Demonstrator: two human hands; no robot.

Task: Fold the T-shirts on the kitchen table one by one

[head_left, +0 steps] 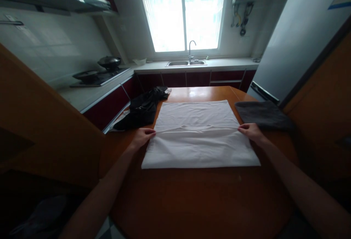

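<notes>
Head view. White cloth [200,136] lies spread flat on the round wooden table [197,195], square to me, near edge toward my body. My left hand [143,136] pinches the cloth's left edge about halfway up; my right hand [251,131] pinches the right edge at the same height. Fingers of both hands are drawn together on the fabric, not spread. A taut ridge runs across the cloth between the two pinch points.

Judgement: a fold is in hand, at the gripping stage, with the cloth not yet doubled over. The next move would call for both hands lifting evenly and travelling together so the edges meet square.

Around it: a crumpled black garment [144,109] just beside the cloth's far left corner, a folded dark grey cloth [261,114] near my right hand. Sink [186,63] under the window, well apart.
</notes>
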